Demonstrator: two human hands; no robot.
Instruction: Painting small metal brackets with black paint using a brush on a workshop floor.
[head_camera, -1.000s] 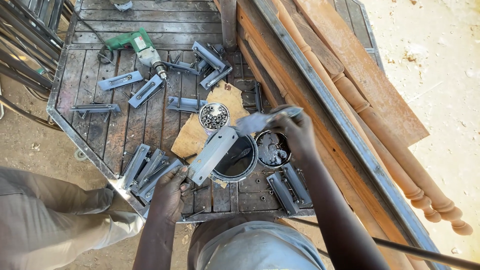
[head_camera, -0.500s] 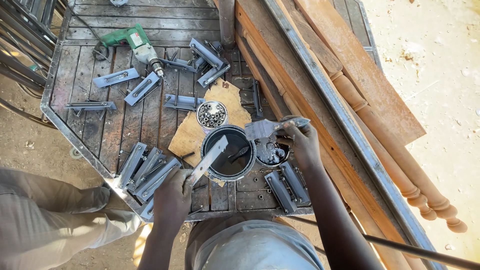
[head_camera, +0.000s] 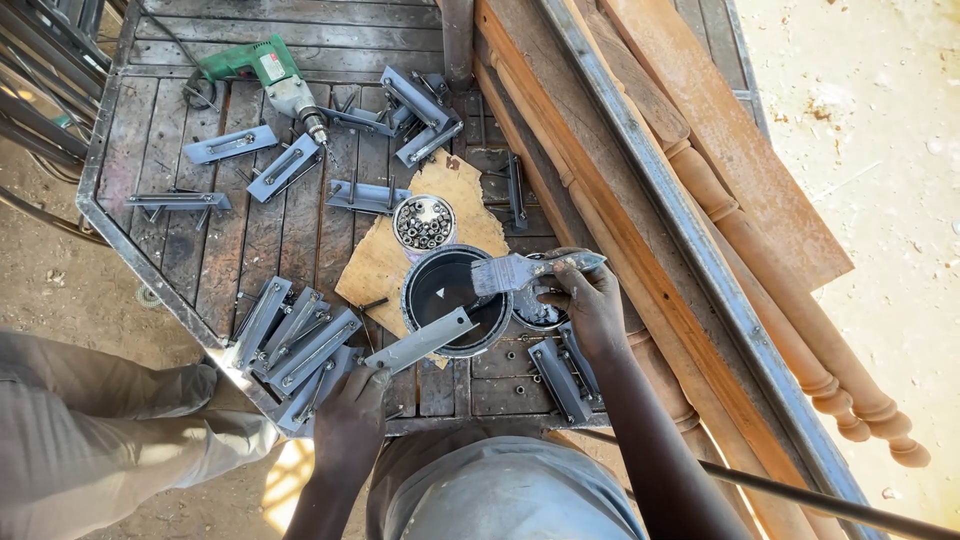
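Observation:
My left hand (head_camera: 350, 420) grips one end of a flat grey metal bracket (head_camera: 420, 341), whose other end lies over the rim of a round paint can (head_camera: 412, 300) with dark paint inside. My right hand (head_camera: 590, 300) holds a paint brush (head_camera: 520, 270) by its handle, bristles pointing left over the can's far rim. A smaller tin sits mostly hidden under my right hand. A small can of screws (head_camera: 424, 223) stands behind the paint can on a piece of cardboard (head_camera: 375, 268).
Several grey painted brackets (head_camera: 300, 345) lie stacked at the table's near left, others (head_camera: 285, 168) are scattered further back, and two (head_camera: 560, 375) lie near my right wrist. A green drill (head_camera: 265, 75) rests at the back. Wooden turned posts (head_camera: 780, 300) lean to the right. A person's legs (head_camera: 90, 440) are at left.
The bracket has dropped lower and now rests across the paint can's near rim. My right hand has brought the brush down closer over the can.

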